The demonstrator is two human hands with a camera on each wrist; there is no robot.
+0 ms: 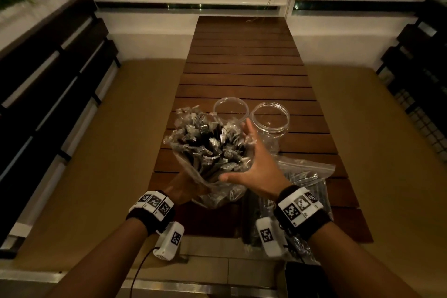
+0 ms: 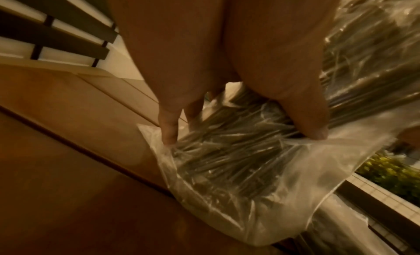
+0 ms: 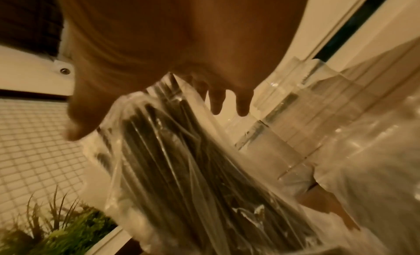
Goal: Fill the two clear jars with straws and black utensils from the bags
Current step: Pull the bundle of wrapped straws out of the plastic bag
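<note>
Two clear jars, the left jar [image 1: 231, 109] and the right jar [image 1: 270, 117], stand open and empty on the slatted wooden table [image 1: 244, 65]. In front of them, a clear bag of wrapped black utensils [image 1: 208, 150] is held upright above the table, its wrapped tips fanning out of the top. My left hand [image 1: 180, 189] grips the bag's lower end from beneath; in the left wrist view its fingers [image 2: 168, 133] and thumb pinch the plastic of the bag [image 2: 227, 169]. My right hand [image 1: 244, 162] lies flat against the bundle's right side, fingers straight. A jar [image 3: 295, 115] shows just beyond it.
A second clear zip bag [image 1: 306, 176] with dark wrapped pieces lies on the table at the right, near my right wrist. Tan cushioned benches [image 1: 116, 152] flank the table on both sides, with dark slatted backrests [image 1: 48, 72]. A black object [image 1: 302, 278] sits at the near edge.
</note>
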